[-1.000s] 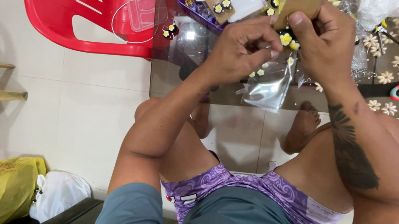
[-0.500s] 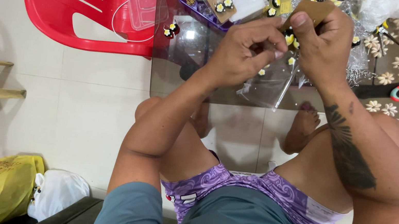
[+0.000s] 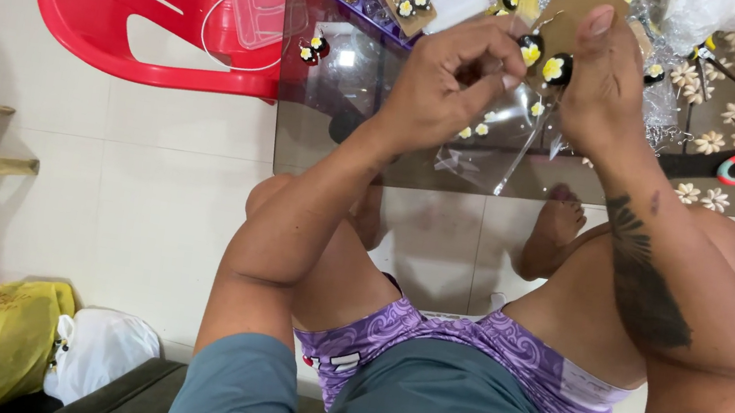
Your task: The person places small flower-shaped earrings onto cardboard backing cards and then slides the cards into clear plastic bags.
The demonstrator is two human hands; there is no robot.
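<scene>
Glass table (image 3: 318, 147), right hand (image 3: 605, 86) gripping earring card (image 3: 574, 15)

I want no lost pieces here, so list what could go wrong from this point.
1. The small flower earrings sit pinched at the edge of the brown card between the left hand and right hand; one might slip and fall.
2. Loose flowers lie near the glass table edge and could get knocked off.
</scene>
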